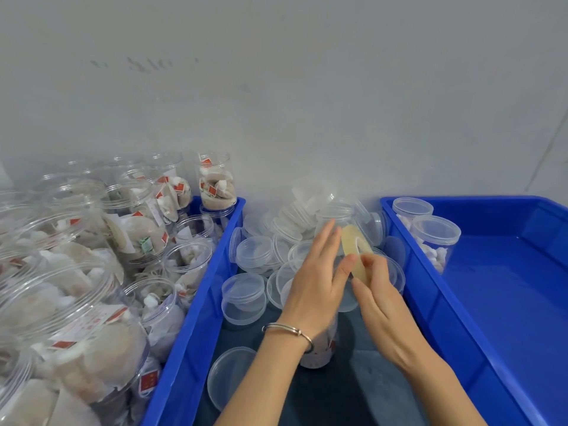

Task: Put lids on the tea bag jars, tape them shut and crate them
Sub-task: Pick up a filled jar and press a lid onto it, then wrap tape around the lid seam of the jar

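Note:
A yellowish roll of clear tape [356,250] is held upright above a tea bag jar [319,352] that stands between two blue crates. My right hand [378,302] pinches the roll's near edge. My left hand [316,278], a bangle on its wrist, lies with straight fingers against the jar's top, thumb touching the roll. The jar's lid [395,273] shows partly behind my hands. Most of the jar is hidden under my left wrist.
The left blue crate [196,302] is packed with several open jars of tea bags [92,348]. The right blue crate [504,287] holds two lidded jars [435,236] at its far left corner. Loose clear lids [246,298] are heaped between the crates, by the grey wall.

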Motion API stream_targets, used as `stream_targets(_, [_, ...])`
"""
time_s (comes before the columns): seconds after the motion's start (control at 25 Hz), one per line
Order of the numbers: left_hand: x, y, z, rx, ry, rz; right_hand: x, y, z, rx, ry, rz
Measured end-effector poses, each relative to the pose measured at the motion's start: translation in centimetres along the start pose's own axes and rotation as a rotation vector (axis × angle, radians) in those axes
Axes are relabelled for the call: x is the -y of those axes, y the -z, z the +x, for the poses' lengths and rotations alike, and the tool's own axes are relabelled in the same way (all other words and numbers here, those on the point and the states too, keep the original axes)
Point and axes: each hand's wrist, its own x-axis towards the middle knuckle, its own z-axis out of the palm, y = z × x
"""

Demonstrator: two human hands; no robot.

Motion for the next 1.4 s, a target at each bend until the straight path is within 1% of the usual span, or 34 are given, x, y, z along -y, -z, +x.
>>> stream_targets(0.08, [0.4, 0.7, 0.0, 0.036, -0.004, -0.051, -0.1, 0.3, 0.1, -0.012, 0.017, -0.031])
stream_targets(0.16, [0.8, 1.0, 0.1, 0.075, -0.018, 0.009, -0.1, 0.3, 0.1, -0.035, 0.032, -0.055])
stream_targets(0.2, [0.8, 0.9, 0.0, 0.063, -0.022, 0.053, -0.2, 0.2, 0.1, -0.047, 0.031, -0.061])
stream_targets(0.28, [0.6, 0.1, -0.3, -0.012, -0.031, 0.081, -0.3, -0.2, 0.1, -0.066, 0.028, -0.074])
stream_targets(0.36, [0.3, -0.9, -1.2, -0.127, -0.042, 0.031, -0.5, -0.5, 0.0, -0.077, 0.026, -0.089])
stream_targets(0.48, [0.8, -0.4, -1.2, -0.354, -0.009, -0.138, -0.9, -0.3, -0.8, -0.043, 0.054, -0.126])
stream_targets(0.52, [0.8, 0.3, -0.9, -0.381, 0.033, -0.201, -1.0, -0.2, -1.0, -0.026, 0.077, -0.152])
stream_targets(0.56, [0.8, 0.9, -0.4, -0.366, 0.084, -0.272, -1.0, 0.0, -1.1, -0.014, 0.100, -0.173])
stream_targets(0.64, [0.4, 2.0, 0.0, -0.286, 0.199, -0.472, -1.0, 0.4, -1.2, -0.010, 0.143, -0.195])
stream_targets(0.68, [0.2, 2.3, 0.1, -0.260, 0.241, -0.564, -0.9, 0.6, -1.1, -0.016, 0.167, -0.204])
stream_targets(0.72, [0.1, 2.6, 0.1, -0.263, 0.259, -0.609, -0.9, 0.7, -1.0, -0.018, 0.190, -0.219])
stream_targets(0.84, [0.1, 2.7, 0.0, -0.302, 0.268, -0.602, -0.9, 1.1, -0.9, -0.008, 0.231, -0.261])
stream_targets(1.08, [-0.1, 2.0, -0.4, -0.266, 0.219, -0.702, -0.9, 1.3, -1.1, -0.011, 0.241, -0.244])
stream_targets(1.24, [0.1, 1.5, -1.1, -0.358, 0.137, -0.576, -1.0, 1.0, -1.3, -0.019, 0.237, -0.226])
stream_targets(1.4, [0.1, 1.6, -1.2, -0.391, 0.152, -0.553, -1.1, 1.0, -1.4, -0.015, 0.239, -0.215])
